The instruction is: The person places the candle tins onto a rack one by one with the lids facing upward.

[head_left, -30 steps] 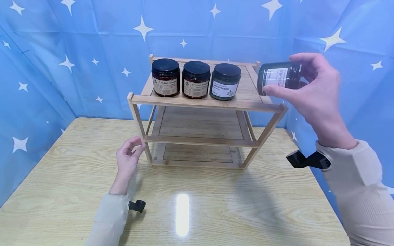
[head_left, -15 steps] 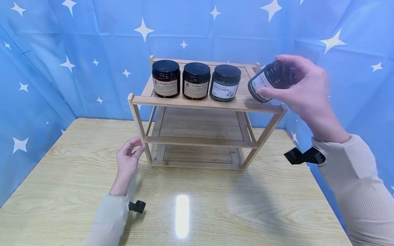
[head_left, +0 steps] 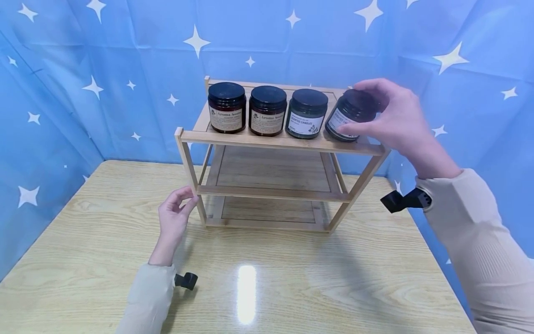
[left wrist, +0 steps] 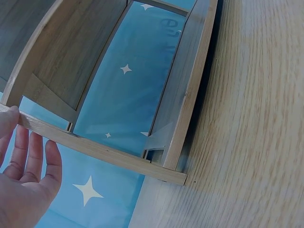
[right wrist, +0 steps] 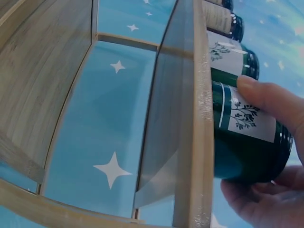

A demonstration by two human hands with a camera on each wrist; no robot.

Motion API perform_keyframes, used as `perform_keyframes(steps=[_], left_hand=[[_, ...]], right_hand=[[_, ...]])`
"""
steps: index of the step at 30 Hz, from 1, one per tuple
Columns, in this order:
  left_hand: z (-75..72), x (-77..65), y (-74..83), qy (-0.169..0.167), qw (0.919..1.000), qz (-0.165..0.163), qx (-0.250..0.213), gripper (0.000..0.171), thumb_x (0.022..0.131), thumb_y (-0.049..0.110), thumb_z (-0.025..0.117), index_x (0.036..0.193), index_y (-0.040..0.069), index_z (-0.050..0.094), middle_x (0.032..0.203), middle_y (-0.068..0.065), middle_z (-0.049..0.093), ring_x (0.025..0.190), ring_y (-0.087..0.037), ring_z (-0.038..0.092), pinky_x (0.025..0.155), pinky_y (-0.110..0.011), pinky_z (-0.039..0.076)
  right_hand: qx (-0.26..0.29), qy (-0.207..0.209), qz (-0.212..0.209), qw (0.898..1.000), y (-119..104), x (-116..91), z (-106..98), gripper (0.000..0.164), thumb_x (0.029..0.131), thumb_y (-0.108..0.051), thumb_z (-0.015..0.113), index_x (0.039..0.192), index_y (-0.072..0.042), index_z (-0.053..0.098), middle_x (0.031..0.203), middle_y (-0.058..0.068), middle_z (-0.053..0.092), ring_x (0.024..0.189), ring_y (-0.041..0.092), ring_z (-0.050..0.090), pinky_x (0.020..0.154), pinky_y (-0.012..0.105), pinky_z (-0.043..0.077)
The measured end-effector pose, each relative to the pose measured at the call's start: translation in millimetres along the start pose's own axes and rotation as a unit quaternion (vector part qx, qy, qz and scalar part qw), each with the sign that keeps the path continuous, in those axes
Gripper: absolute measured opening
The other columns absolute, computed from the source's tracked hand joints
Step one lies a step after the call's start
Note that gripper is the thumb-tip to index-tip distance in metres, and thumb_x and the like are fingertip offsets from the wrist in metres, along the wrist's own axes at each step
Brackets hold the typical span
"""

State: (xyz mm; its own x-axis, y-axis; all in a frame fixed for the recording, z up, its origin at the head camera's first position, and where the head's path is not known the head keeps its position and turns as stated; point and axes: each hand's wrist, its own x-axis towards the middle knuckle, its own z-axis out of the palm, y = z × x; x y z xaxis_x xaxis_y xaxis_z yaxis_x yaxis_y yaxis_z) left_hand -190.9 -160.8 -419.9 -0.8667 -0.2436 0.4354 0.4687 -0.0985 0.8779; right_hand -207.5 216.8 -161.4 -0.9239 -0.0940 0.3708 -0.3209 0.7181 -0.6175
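In the head view my right hand grips a dark green candle jar with a black lid and white label. The jar tilts at the right end of the top shelf, beside a matching green candle jar. Its base is at the shelf; in the right wrist view the thumb lies across the label of the held jar. Two brown candle jars, the left one and the middle one, stand upright further left. My left hand pinches the left front leg of the wooden rack.
The rack has three levels and stands on a light wood-grain table. Bare boards show on the middle shelf and the bottom shelf. Behind hangs a blue curtain with white stars.
My right hand has moved left and lowered the green candle jar from beyond the rack's right end to the top shelf, turning it from lying sideways towards upright. My left hand stays put.
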Motion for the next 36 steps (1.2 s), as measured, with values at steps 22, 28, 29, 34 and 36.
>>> perform_keyframes(steps=[22,28,29,34,36], left_hand=[[1.9,-1.3,0.6,-0.012,0.9998,0.015,-0.007,0.031,0.081,-0.017,0.059,0.101,0.006,0.067,0.091,0.006,0.067,0.090,-0.008,0.060,0.082,-0.021,0.053],[1.2,-1.3,2.0,0.000,1.0000,0.001,0.002,0.030,0.081,-0.018,0.058,0.101,0.002,0.066,0.090,0.008,0.066,0.089,-0.008,0.060,0.082,-0.020,0.053],[1.3,-1.4,2.5,0.002,1.0000,-0.002,0.003,0.028,0.081,-0.018,0.058,0.101,-0.001,0.065,0.089,0.008,0.066,0.088,-0.008,0.060,0.082,-0.020,0.053],[1.4,-2.7,3.8,0.006,0.9999,-0.007,0.008,0.026,0.081,-0.018,0.059,0.101,-0.004,0.064,0.089,0.008,0.066,0.088,-0.008,0.060,0.082,-0.020,0.053],[1.3,-3.7,3.9,0.007,0.9999,-0.005,0.007,0.027,0.081,-0.018,0.059,0.100,-0.002,0.065,0.089,0.008,0.066,0.088,-0.007,0.060,0.082,-0.020,0.053]], right_hand=[[0.023,-0.073,-0.024,0.997,6.4,11.2,0.2,0.080,0.066,-0.015,0.086,0.136,-0.010,0.047,0.125,0.009,0.055,0.104,0.008,0.055,0.087,0.012,0.044],[0.047,-0.070,-0.013,0.996,4.7,7.3,2.4,0.087,0.069,-0.011,0.084,0.142,-0.009,0.037,0.136,0.012,0.048,0.118,0.017,0.052,0.096,0.015,0.042],[0.054,-0.069,-0.011,0.996,4.5,6.2,2.6,0.089,0.069,-0.010,0.084,0.143,-0.009,0.035,0.138,0.013,0.046,0.121,0.019,0.050,0.098,0.016,0.041],[0.065,-0.031,0.009,0.997,4.7,-2.4,3.2,0.094,0.068,-0.012,0.084,0.145,-0.012,0.031,0.143,0.011,0.040,0.129,0.023,0.042,0.106,0.022,0.035],[0.056,-0.005,0.014,0.998,4.9,-7.8,2.7,0.094,0.068,-0.014,0.085,0.145,-0.014,0.031,0.141,0.012,0.042,0.128,0.022,0.043,0.106,0.024,0.036]])
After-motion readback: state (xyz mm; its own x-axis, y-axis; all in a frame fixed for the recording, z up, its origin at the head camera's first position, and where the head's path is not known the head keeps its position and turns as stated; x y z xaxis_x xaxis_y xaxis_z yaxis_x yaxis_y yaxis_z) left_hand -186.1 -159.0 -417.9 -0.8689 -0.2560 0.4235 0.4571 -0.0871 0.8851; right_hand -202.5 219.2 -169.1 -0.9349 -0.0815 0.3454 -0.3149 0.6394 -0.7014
